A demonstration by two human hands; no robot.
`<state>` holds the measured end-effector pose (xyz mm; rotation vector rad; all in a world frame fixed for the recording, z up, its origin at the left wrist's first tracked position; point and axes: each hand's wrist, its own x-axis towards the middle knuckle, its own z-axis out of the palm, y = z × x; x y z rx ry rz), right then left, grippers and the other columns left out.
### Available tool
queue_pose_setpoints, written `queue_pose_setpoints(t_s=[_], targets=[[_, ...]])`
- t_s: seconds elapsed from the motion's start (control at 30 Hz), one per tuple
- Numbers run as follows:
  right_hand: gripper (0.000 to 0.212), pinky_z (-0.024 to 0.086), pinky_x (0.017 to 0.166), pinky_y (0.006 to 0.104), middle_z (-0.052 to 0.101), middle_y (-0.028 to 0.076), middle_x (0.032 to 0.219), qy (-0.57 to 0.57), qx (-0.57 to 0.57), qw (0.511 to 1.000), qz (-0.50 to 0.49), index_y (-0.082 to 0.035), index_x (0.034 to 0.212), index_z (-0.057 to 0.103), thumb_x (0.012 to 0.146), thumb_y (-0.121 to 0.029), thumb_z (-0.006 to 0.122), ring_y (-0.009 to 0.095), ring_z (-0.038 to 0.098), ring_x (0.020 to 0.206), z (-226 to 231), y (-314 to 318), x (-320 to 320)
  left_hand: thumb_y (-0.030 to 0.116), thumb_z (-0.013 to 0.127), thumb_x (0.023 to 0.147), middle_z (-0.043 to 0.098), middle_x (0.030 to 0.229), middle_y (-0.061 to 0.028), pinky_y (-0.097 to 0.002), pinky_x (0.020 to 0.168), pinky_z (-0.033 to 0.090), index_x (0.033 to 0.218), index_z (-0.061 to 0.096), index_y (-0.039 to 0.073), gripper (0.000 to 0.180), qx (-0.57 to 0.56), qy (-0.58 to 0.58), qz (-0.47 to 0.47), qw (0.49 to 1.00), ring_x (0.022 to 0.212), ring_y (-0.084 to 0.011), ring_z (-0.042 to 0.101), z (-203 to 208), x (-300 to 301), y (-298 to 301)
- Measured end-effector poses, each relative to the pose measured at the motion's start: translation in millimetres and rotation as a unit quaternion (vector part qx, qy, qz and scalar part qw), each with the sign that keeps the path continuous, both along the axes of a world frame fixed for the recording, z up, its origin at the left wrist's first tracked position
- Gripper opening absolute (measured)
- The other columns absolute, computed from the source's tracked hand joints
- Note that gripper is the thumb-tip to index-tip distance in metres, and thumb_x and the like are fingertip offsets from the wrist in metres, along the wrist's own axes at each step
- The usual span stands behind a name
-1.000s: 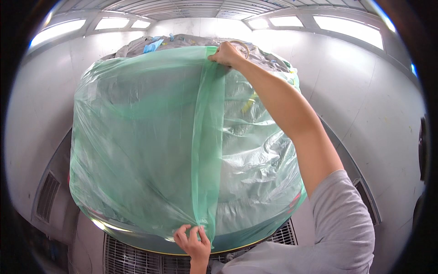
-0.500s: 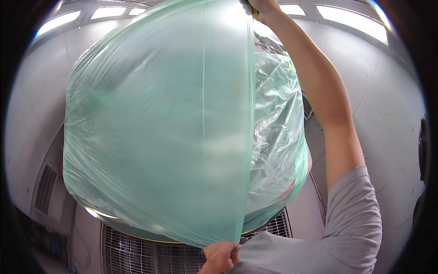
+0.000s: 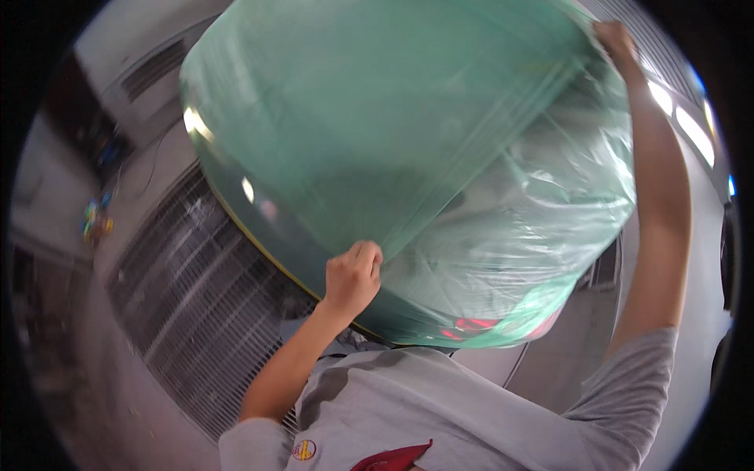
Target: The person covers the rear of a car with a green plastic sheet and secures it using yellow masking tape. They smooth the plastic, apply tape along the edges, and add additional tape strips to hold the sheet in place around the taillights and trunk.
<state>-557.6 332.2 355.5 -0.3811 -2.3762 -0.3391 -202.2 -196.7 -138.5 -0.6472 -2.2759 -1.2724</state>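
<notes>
A large sheet of translucent green plastic film [image 3: 377, 102] drapes over a rounded, car-like body. Low on the near side, my left hand [image 3: 355, 279] is closed on the film's edge, pinching it against a dark panel [image 3: 306, 231]. My right arm reaches far up to the right, and my right hand [image 3: 616, 43] is closed at the film's upper edge; its fingertips are partly hidden. Between the hands runs a taut, folded film edge [image 3: 471, 157]. Right of it, wrinkled film [image 3: 518, 220] covers the body, and a red lamp [image 3: 475, 324] shows through.
A metal floor grating [image 3: 181, 314] lies below on the left, close to the body's yellow-edged rim [image 3: 263, 247]. Small colourful items [image 3: 96, 220] sit on the floor further left. Bright ceiling lamps [image 3: 695, 133] and pale walls surround the space.
My view has tilted and swung toward the lower left. The upper sheet's edge now runs diagonally between my hands. My left arm has come fully into view; both hands stay closed.
</notes>
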Motion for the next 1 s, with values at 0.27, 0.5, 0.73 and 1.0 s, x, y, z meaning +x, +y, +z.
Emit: queue_pose_setpoints(t_s=[0.27, 0.5, 0.73, 1.0], targets=[[0.046, 0.04, 0.051, 0.0436, 0.057, 0.011, 0.059, -0.035, -0.135, 0.984, 0.11, 0.001, 0.073, 0.064, 0.091, -0.04, 0.057, 0.022, 0.052, 0.05, -13, -34, 10, -0.009, 0.074, 0.071, 0.058, 0.075, -0.0073, -0.0384, 0.055, 0.048, 0.091, 0.056, 0.008, 0.032, 0.069, 0.005, 0.121, 0.99, 0.061, -0.0271, 0.061, -10, 12, 22], [0.019, 0.049, 0.055, 0.0379, 0.059, 0.003, 0.073, -0.066, -0.137, 0.979, 0.132, -0.006, 0.082, 0.062, 0.092, -0.022, 0.064, 0.016, 0.057, 0.065, -36, -54, 11, 0.001, 0.07, 0.075, 0.06, 0.074, -0.0101, -0.0477, 0.06, 0.049, 0.08, 0.055, 0.01, 0.018, -0.025, -0.054, 0.055, 0.997, 0.068, -0.0367, 0.063, -5, 5, 13], [0.022, 0.048, 0.059, 0.0324, 0.068, 0.009, 0.082, 0.032, -0.515, 0.839, 0.172, -0.001, 0.09, 0.074, 0.091, -0.022, 0.076, 0.016, 0.058, 0.068, -28, -138, 64, 0.002, 0.068, 0.078, 0.061, 0.07, -0.0101, -0.0487, 0.059, 0.05, 0.077, 0.059, 0.009, 0.012, -0.058, -0.089, -0.008, 0.994, 0.065, -0.0369, 0.064, 1, 1, 1], [0.015, 0.046, 0.063, 0.0286, 0.073, 0.006, 0.09, 0.231, -0.472, 0.753, 0.396, 0.0, 0.101, 0.074, 0.089, -0.004, 0.08, 0.012, 0.059, 0.071, 22, -183, 67, 0.003, 0.068, 0.07, 0.058, 0.067, -0.0074, -0.0429, 0.054, 0.049, 0.077, 0.058, 0.008, 0.013, -0.056, -0.107, -0.052, 0.991, 0.057, -0.0302, 0.061, -8, -3, -6]])
